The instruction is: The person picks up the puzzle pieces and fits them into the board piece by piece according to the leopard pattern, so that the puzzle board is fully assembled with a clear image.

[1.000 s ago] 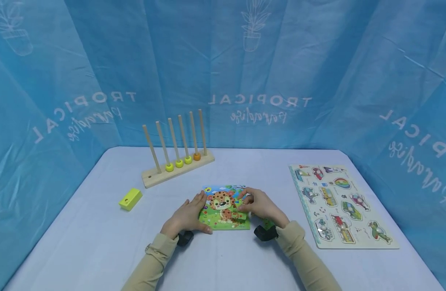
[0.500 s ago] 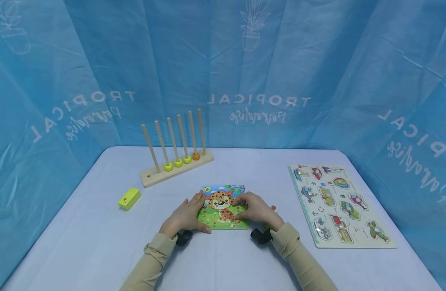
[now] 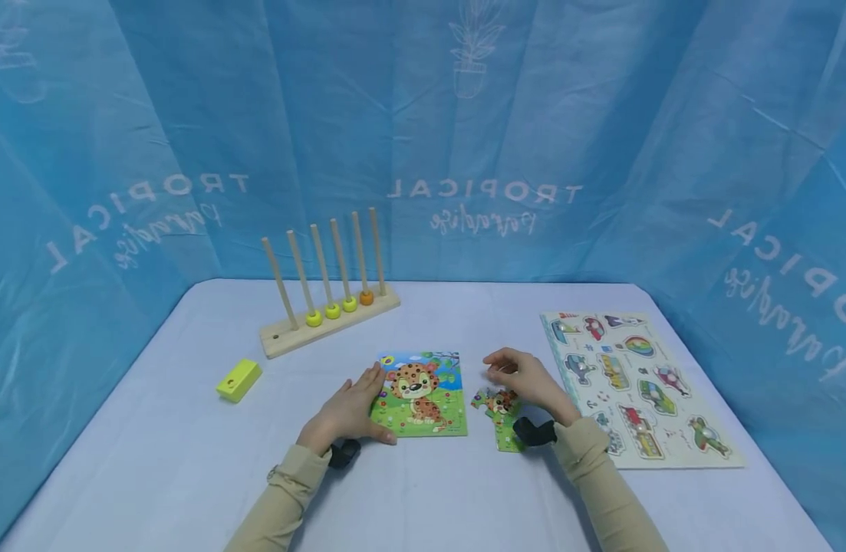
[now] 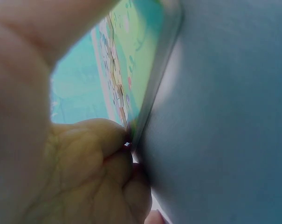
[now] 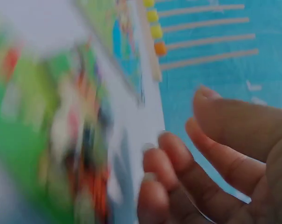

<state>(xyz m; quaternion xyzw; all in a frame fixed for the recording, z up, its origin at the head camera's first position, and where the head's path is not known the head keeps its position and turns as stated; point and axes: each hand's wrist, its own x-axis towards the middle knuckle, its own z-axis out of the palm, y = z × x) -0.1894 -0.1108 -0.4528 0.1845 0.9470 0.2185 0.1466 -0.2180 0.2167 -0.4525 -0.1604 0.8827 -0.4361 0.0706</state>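
Observation:
A square leopard puzzle (image 3: pixel 426 395) lies flat in the middle of the table, its picture showing a spotted cub on green grass under blue sky. Along its left edge rests my left hand (image 3: pixel 350 410), fingers straight and thumb spread at the near corner. The left wrist view shows those fingertips right at the board's edge (image 4: pixel 152 93). My right hand (image 3: pixel 526 379), fingers loosely bent and holding nothing, hovers right of the puzzle. Beneath and beside it lie loose puzzle pieces (image 3: pixel 508 437), partly hidden by the wrist. They look blurred in the right wrist view.
At the back left stands a wooden peg rack (image 3: pixel 333 326) with yellow and orange beads on several upright rods. A yellow block (image 3: pixel 239 381) sits at the left. A large picture board (image 3: pixel 609 399) with vehicle shapes lies on the right, close to my right forearm.
My right hand has placed a green puzzle piece on the leopard puzzle's right side, let go and moved right, over the loose pieces. The left hand has stayed at the left edge.

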